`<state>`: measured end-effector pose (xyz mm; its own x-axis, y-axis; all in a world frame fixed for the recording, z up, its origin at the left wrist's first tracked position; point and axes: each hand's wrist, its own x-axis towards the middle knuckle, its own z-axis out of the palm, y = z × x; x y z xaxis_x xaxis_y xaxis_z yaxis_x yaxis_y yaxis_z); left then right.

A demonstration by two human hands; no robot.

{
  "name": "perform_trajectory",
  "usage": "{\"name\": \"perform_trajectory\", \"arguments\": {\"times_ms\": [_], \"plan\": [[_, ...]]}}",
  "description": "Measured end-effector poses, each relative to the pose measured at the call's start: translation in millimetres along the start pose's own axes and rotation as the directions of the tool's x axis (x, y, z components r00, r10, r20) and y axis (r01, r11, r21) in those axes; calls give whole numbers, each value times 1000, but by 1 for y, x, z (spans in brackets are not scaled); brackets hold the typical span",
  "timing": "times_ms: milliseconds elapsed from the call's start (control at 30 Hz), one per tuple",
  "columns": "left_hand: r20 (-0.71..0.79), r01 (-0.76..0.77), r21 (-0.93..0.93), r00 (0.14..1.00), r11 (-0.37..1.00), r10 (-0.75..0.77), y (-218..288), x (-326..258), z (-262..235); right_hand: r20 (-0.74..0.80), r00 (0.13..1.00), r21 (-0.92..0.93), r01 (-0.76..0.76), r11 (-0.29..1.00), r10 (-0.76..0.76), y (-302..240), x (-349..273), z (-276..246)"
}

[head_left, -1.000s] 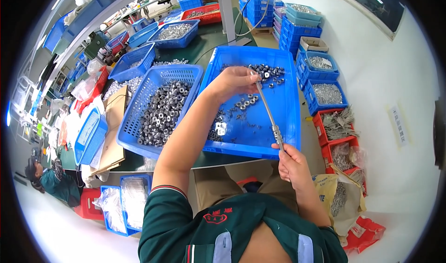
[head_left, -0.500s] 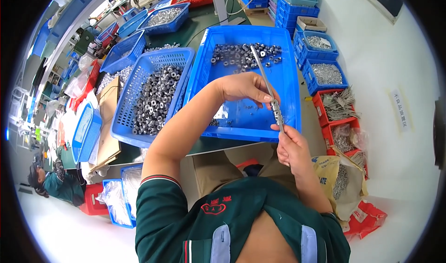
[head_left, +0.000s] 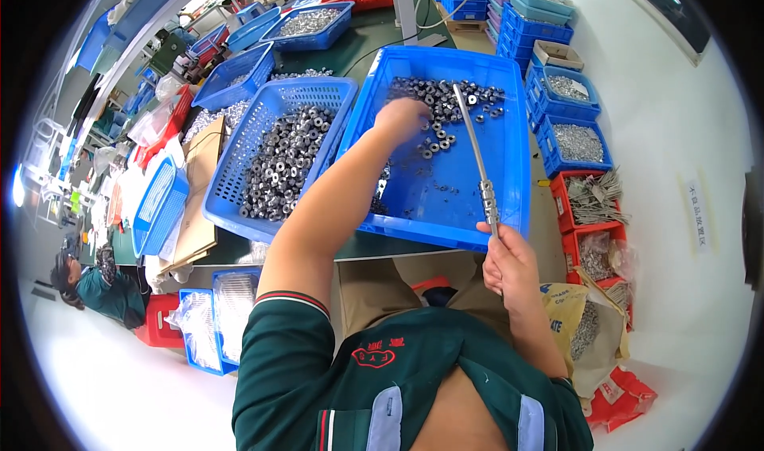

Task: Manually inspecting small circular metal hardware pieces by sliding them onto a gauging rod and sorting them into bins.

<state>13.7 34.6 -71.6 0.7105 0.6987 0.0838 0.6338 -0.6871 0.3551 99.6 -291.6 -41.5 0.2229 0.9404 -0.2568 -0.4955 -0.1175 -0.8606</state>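
My right hand (head_left: 509, 266) is closed around the lower end of a thin metal rod (head_left: 469, 128), held tilted over the near right of a blue tray (head_left: 430, 232). Several shiny ring-like metal pieces (head_left: 489, 200) are threaded on the rod just above my fingers. My left hand (head_left: 404, 121) reaches into the tray at the left edge of a heap of small dark metal rings (head_left: 450, 98). Its fingers are smeared by motion and partly hidden, so I cannot see whether they hold a ring.
Left of the tray stands a perforated blue basket (head_left: 219, 192) full of similar metal rings (head_left: 286, 160). Flat cardboard (head_left: 203, 180) lies beyond it. Stacked blue crates (head_left: 577, 144) and red bins (head_left: 569, 252) line the right side. A person (head_left: 107, 288) sits at the far left.
My left hand has left the rod's threaded pieces and moved away, up and left, to the heap in the tray. My right hand still holds the rod. The whole view has shifted slightly.
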Motion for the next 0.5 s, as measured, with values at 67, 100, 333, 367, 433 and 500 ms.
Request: {"name": "perform_trajectory", "arguments": {"times_ms": [67,100,333,367,433,500], "plan": [[60,-29,113,998,993,22,2,-1,7,-1,1000,-6,-1,1000,1,0,1,0],[60,-27,112,998,993,21,0,-1,10,0,1000,-10,-2,1000,2,0,1,1],[-3,93,112,996,989,-93,7,3,3,10,1000,-29,27,999,-26,-1,3,0],[-89,108,36,991,993,-105,6,3,-4,8,1000,-27,16,1000,-16,-1,2,0],[-103,73,-401,987,913,-124,0,9,-21,18,1000,-22,16,1000,-16,0,2,1],[185,232,-915,969,331,-166,7,3,-35,22,1000,-21,3,1000,-2,0,2,0]]}}
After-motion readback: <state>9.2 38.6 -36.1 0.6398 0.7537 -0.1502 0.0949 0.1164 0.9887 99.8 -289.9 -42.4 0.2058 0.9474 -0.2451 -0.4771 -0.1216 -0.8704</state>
